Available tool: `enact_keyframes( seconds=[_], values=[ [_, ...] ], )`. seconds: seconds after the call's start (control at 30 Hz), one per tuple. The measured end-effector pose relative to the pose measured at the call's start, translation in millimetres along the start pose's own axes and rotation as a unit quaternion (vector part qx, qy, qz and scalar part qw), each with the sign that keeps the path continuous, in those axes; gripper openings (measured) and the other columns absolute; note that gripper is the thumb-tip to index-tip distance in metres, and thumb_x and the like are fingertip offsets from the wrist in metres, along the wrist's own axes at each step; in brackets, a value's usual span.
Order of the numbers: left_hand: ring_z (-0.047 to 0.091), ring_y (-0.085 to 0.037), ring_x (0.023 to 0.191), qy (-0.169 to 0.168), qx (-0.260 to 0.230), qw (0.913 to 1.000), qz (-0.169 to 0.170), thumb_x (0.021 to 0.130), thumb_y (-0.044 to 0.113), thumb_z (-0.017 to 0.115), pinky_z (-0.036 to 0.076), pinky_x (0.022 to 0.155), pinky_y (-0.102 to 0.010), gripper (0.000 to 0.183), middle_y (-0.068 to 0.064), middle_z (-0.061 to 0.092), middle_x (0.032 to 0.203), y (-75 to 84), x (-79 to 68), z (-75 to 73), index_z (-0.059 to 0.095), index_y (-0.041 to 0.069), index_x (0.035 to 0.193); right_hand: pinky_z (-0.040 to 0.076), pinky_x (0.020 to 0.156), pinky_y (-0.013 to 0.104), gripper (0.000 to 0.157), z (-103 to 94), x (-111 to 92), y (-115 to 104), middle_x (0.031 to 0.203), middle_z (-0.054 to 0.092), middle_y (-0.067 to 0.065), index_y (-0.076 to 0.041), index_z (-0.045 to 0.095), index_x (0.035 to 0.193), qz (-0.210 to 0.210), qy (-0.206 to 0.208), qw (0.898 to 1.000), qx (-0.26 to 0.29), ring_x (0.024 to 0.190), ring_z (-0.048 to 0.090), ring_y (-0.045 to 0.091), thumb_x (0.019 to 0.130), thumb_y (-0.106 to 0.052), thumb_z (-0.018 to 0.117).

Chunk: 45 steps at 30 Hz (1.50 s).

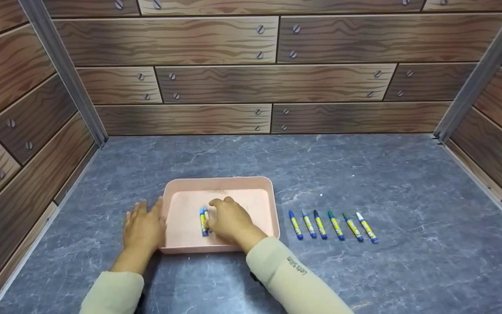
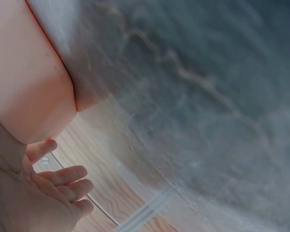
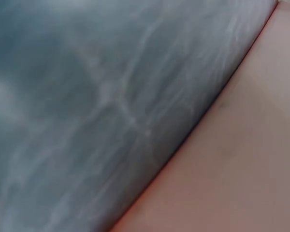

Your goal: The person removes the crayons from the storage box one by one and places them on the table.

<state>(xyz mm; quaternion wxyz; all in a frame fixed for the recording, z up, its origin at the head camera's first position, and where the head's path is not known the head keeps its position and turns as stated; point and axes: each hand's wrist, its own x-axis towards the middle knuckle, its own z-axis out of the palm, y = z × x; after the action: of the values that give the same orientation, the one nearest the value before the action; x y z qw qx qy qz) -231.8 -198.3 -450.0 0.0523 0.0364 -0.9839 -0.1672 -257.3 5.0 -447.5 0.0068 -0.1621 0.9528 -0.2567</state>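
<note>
Inside the pink tray (image 1: 255, 213), two crayons with yellow labels and blue ends lie side by side; the left crayon (image 1: 203, 222) shows in full. My right hand (image 1: 231, 220) reaches over the tray's right side with its fingers bent down. Its thumb and fingers are right at the other crayon (image 1: 206, 213), partly covering it; whether they pinch it is hidden. The left hand (image 1: 142, 226) rests along the tray's left wall, fingers extended and thumb side against it. In the left wrist view, the tray wall (image 2: 34, 72) stands beside the relaxed left fingers (image 2: 70, 176).
Several crayons (image 1: 335, 225) lie in a spaced row on the grey marbled table (image 1: 408, 183), right of the tray. Wood-patterned walls (image 1: 216, 85) stand at the back and both sides. The right wrist view shows only table and the tray's outer wall (image 3: 241, 130).
</note>
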Motion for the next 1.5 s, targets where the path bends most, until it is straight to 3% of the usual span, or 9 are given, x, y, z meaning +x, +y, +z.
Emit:
enact_keyframes(
  seconds=[0.17, 0.5, 0.8, 1.07, 1.5],
  values=[
    [0.024, -0.051, 0.133, 0.003, -0.005, 1.0, 0.002, 0.096, 0.016, 0.049, 0.014, 0.11, -0.06, 0.049, -0.035, 0.031, 0.142, 1.3, -0.6, 0.9, 0.042, 0.005, 0.143, 0.049, 0.087, 0.039, 0.048, 1.4, 3.2, 1.2, 0.105, 0.06, 0.011, -0.008, 0.063, 0.121, 0.008, -0.011, 1.0, 0.012, 0.096, 0.061, 0.027, 0.078, -0.024, 0.075],
    [0.025, -0.052, 0.133, 0.009, -0.003, 0.9999, 0.008, 0.096, 0.016, 0.049, 0.014, 0.11, -0.061, 0.048, -0.036, 0.031, 0.142, 2.8, -0.3, 2.3, 0.043, 0.004, 0.142, 0.049, 0.086, 0.036, 0.044, 0.6, 5.8, 5.2, 0.1, 0.063, 0.01, -0.003, 0.068, 0.113, 0.009, -0.02, 0.999, 0.032, 0.096, 0.059, 0.027, 0.069, -0.007, 0.072],
    [0.024, -0.051, 0.133, 0.003, -0.002, 1.0, 0.005, 0.096, 0.017, 0.049, 0.014, 0.11, -0.06, 0.048, -0.036, 0.03, 0.142, 3.4, 0.7, 2.0, 0.042, 0.005, 0.143, 0.047, 0.07, 0.027, 0.027, -1.2, 5.9, 12.4, 0.079, 0.064, -0.001, -0.004, 0.075, 0.094, -0.014, -0.019, 0.997, 0.073, 0.074, 0.053, 0.015, 0.068, 0.002, 0.068],
    [0.024, -0.051, 0.133, 0.004, -0.002, 1.0, 0.005, 0.096, 0.016, 0.049, 0.013, 0.11, -0.06, 0.048, -0.036, 0.03, 0.142, 3.1, 0.2, 1.9, 0.042, 0.005, 0.143, 0.049, 0.071, 0.024, 0.027, -9.4, 5.2, 17.5, 0.077, 0.064, -0.001, -0.003, 0.073, 0.096, 0.01, -0.026, 0.987, 0.156, 0.073, 0.055, 0.009, 0.07, 0.004, 0.068],
    [0.024, -0.052, 0.133, 0.003, -0.007, 1.0, 0.005, 0.096, 0.016, 0.05, 0.013, 0.11, -0.06, 0.049, -0.036, 0.03, 0.142, -0.1, -1.7, -0.7, 0.042, 0.005, 0.143, 0.047, 0.066, 0.019, 0.035, -42.8, 0.5, 28.9, 0.08, 0.063, -0.002, -0.003, 0.072, 0.104, 0.027, 0.001, 0.973, 0.229, 0.078, 0.056, 0.01, 0.071, 0.004, 0.062]
  ],
)
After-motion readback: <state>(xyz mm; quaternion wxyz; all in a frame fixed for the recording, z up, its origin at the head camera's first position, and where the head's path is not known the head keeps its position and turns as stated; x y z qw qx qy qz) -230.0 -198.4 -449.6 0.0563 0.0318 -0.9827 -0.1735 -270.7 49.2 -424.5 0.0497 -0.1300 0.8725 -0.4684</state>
